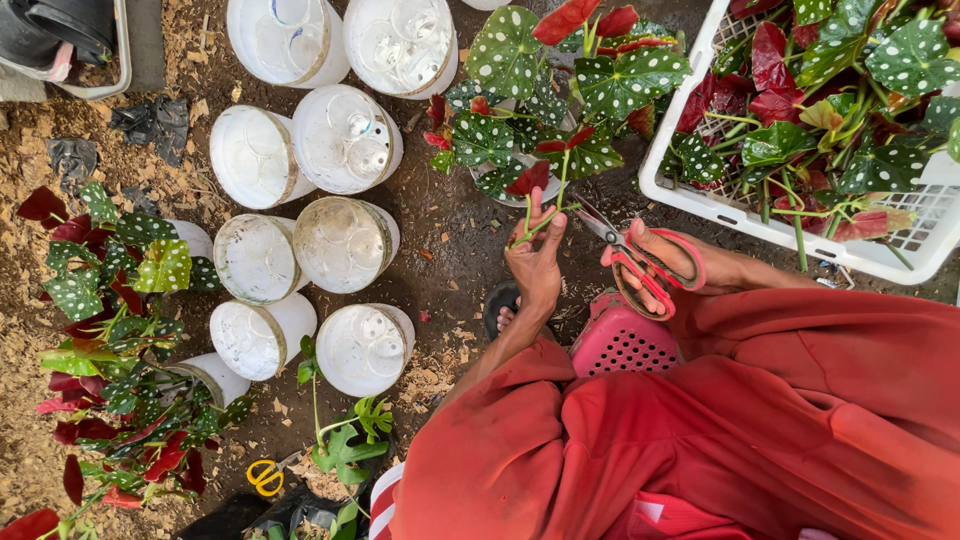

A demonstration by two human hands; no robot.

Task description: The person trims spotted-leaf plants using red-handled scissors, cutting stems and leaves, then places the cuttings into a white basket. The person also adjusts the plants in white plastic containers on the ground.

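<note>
My left hand pinches green stems of a spotted-leaf plant that stands in a white pot on the dirt. My right hand holds red-handled scissors, their blades pointing left toward the stems, close to my left fingers. Both arms wear red sleeves. A pink perforated stool shows below my hands.
A white basket at upper right holds cut spotted stems with red undersides. Several overturned white pots lie at the centre left. More spotted plants stand at left. Yellow-handled scissors lie on the soil at bottom.
</note>
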